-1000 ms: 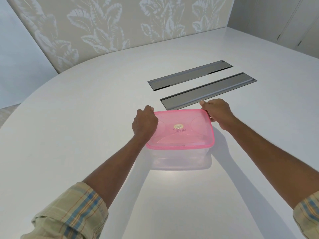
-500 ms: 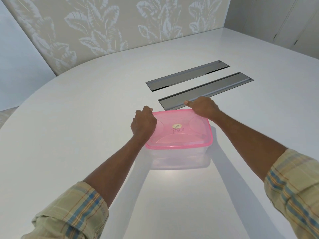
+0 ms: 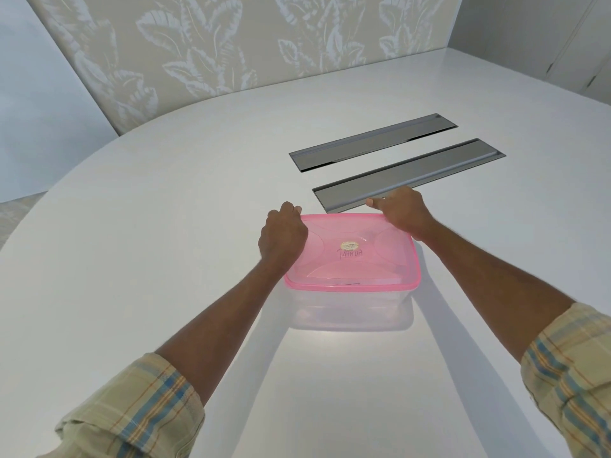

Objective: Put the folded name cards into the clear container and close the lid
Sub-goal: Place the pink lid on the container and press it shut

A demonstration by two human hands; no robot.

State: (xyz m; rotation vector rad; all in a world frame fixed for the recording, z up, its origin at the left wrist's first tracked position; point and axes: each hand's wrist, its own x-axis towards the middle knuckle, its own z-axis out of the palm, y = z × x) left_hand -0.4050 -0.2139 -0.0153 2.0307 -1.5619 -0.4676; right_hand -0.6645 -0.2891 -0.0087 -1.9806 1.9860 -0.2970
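A clear container (image 3: 350, 309) stands on the white table in front of me, covered by a translucent pink lid (image 3: 357, 259) with a small round sticker and handwriting in its middle. My left hand (image 3: 282, 234) rests on the lid's far left corner with its fingers curled over the rim. My right hand (image 3: 401, 211) presses on the lid's far edge near the right corner, fingers bent over the rim. Pale shapes show faintly through the lid and wall; I cannot tell whether they are the name cards.
Two long grey metal cable hatches (image 3: 408, 175) are set flush into the white table (image 3: 165, 259) just beyond the container. A leaf-patterned wall panel (image 3: 231, 54) rises behind the table's curved far edge.
My right hand has slid left along the lid's far edge from the far right corner. My left hand has stayed on the far left corner.
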